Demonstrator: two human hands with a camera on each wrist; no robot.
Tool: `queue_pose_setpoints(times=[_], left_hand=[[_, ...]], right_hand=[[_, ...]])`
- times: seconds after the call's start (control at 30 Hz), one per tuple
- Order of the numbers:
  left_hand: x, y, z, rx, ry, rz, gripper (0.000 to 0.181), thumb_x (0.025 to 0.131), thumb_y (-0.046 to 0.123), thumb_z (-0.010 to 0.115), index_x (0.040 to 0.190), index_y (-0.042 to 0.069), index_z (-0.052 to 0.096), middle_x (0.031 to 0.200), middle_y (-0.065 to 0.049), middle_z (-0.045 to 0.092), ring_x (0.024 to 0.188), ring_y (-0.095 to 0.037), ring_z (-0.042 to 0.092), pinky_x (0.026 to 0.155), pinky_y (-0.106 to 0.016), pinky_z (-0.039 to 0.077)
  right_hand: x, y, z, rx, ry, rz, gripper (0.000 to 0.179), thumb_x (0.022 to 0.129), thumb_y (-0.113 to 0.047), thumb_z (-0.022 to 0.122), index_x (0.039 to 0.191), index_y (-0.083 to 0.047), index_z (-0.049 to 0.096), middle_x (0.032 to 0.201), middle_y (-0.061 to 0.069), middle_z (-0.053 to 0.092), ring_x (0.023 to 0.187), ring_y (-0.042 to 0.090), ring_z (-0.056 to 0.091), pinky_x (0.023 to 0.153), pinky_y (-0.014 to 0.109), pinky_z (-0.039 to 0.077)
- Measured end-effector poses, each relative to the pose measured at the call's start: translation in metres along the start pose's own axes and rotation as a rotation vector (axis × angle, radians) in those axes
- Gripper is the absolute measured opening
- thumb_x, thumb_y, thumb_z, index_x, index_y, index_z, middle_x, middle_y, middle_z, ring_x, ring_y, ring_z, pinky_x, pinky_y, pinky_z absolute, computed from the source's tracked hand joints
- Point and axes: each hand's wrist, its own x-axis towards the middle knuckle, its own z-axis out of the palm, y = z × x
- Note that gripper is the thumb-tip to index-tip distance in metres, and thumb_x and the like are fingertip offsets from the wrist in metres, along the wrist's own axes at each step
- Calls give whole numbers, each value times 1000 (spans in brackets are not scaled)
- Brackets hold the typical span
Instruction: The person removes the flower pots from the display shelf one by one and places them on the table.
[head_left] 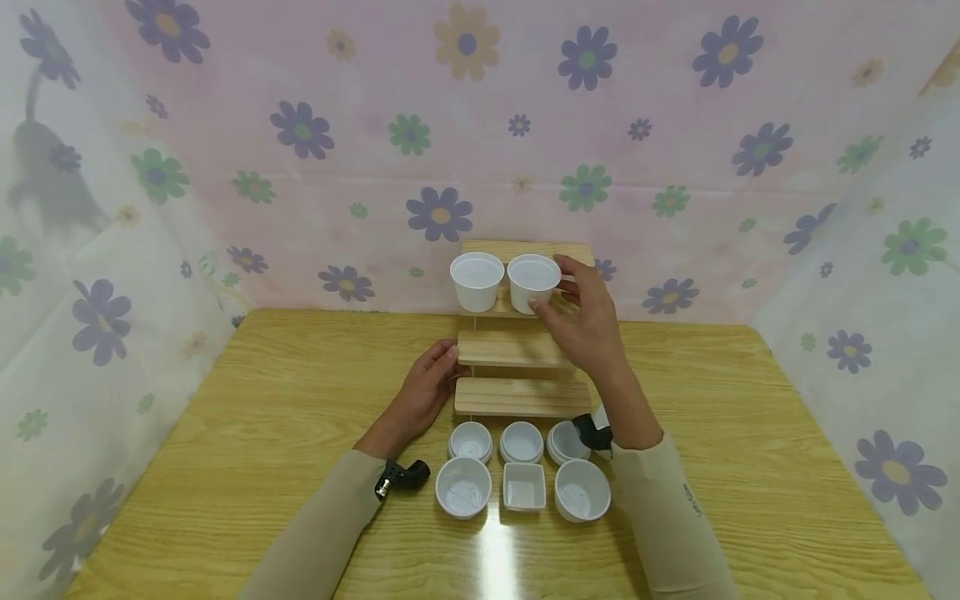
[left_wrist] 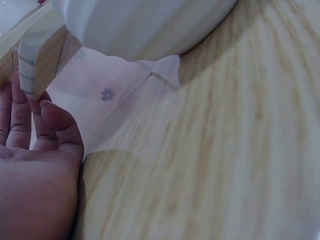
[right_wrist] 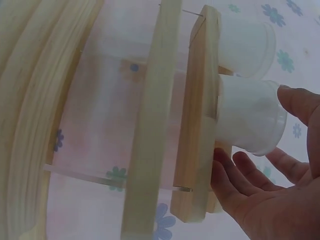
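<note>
A wooden tiered display stand (head_left: 517, 398) stands at the back of the table. Side by side on an upper tier are two translucent white plastic cups, the left cup (head_left: 477, 287) and the right cup (head_left: 528, 292). My right hand (head_left: 588, 321) holds the right cup, thumb at its near side and fingers round the far right of its rim; in the right wrist view the cup's base (right_wrist: 227, 110) is against the tier. Lower down, my left hand (head_left: 427, 383) grips the left end of the middle tier, fingertips under the board end (left_wrist: 42, 62) in the left wrist view.
In front of the stand sit several small white bowls, among them a square dish (head_left: 524, 487) and a round bowl (head_left: 463, 487). The right forearm passes close by the bowl (head_left: 582, 492) at the right. A flowered cloth (head_left: 360, 225) hangs behind the table.
</note>
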Motion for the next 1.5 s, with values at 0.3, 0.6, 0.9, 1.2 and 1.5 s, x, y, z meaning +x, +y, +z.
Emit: queue_pose_setpoints(times=[0.3,0.6,0.9,1.2,1.5], left_hand=[[-1,3,2,9,16,-13,13,115,25,50,121,23,62,112,3,62,98,-15,64,91,-29,52],[1,2,3,6,41,-10,12,114,23,51,122,22,61,103,3,63,94,-14,66,92,-29,53],[1,1,3,7,60,3,15,114,20,51,124,22,62,106,2,64,92,-13,66,93,-29,53],[0,2,3,11,55,6,15,114,20,51,124,21,63,108,3,65,92,-13,66,92,-29,52],[-1,4,5,-3,62,8,16,113,20,52,125,21,62,107,3,65,91,-13,66,91,-29,53]], right_hand=[[1,6,5,49,8,42,68,95,-11,82,153,-3,47,147,18,53,130,38,61,110,52,50],[1,10,9,85,4,33,68,96,-13,81,155,-7,48,144,20,53,127,39,63,109,51,52],[1,11,14,53,14,24,69,95,-10,82,154,-6,47,142,19,53,124,37,64,108,48,53],[0,12,17,35,33,12,69,95,-9,82,153,-2,46,142,20,54,125,38,64,108,48,53],[0,11,17,31,74,-18,67,93,-8,84,150,0,49,135,21,60,117,37,68,101,50,56]])
